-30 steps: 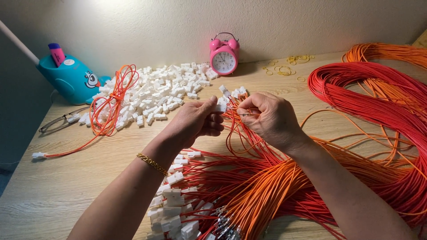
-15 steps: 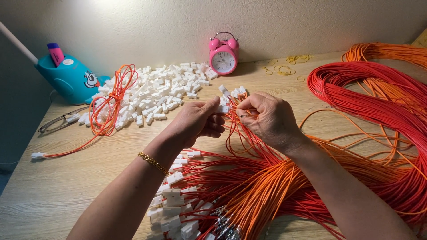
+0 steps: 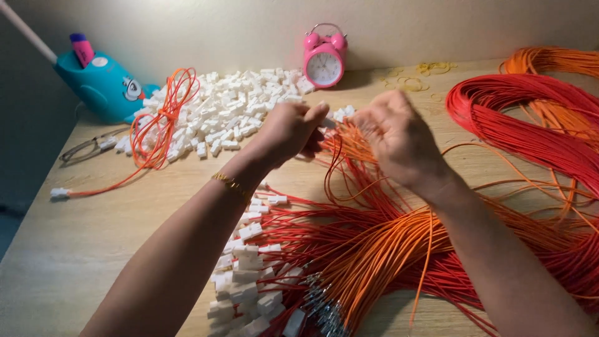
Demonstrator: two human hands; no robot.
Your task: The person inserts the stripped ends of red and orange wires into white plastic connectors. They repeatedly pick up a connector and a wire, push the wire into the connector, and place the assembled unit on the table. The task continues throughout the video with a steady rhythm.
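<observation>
the left hand [image 3: 290,131] is pinching what looks like a white connector [image 3: 329,122] near the right hand [image 3: 399,140], pinched on orange wires [image 3: 349,156] — centre table; keeping the wire straight is helping it seat.

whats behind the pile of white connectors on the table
Behind the pile of white connectors stands a pink alarm clock against the pale wall. A teal holder sits to its left. The tabletop under the pile is covered.
</observation>
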